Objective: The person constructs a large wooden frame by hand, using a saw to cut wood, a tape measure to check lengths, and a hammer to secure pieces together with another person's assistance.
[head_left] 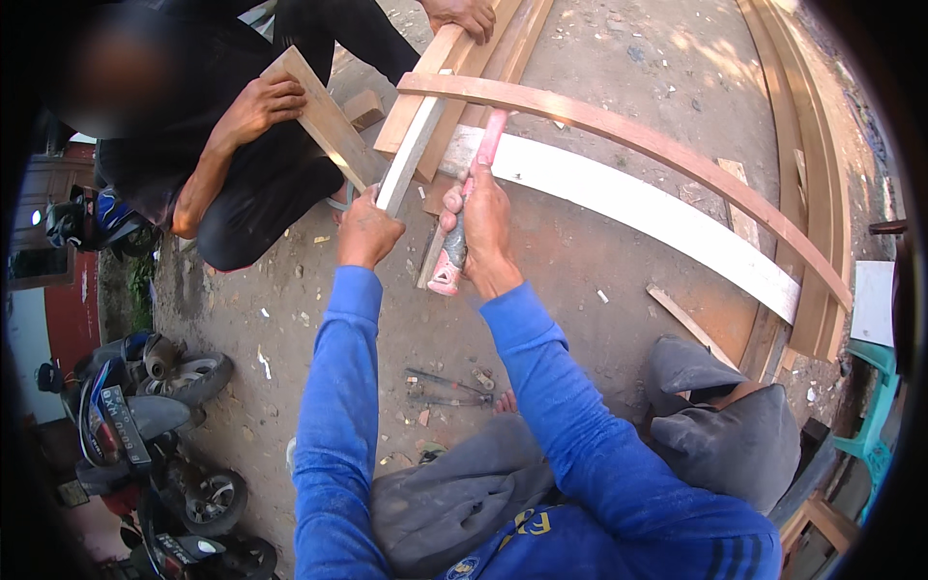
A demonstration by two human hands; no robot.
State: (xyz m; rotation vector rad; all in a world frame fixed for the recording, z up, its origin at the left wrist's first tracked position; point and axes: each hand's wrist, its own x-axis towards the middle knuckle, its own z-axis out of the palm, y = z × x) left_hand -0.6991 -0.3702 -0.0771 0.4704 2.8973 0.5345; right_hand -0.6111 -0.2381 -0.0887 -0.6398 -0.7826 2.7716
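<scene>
My left hand is closed around the lower end of a pale, straight-edged bar, which slants up to a reddish wooden strip. My right hand grips a long pink-and-grey handled tool. Its upper end reaches the near edge of the strip, and its working head cannot be made out. Beneath the strip, a white-faced board runs toward the right. At the left, a co-worker's hand holds a short plank; another hand rests on the timber at the top.
Long timber beams lie at the right, near a green plastic chair. Parked motorbikes stand at the left. A pair of long-handled metal tools lies on the dirt ground before me. Wood offcuts are scattered about.
</scene>
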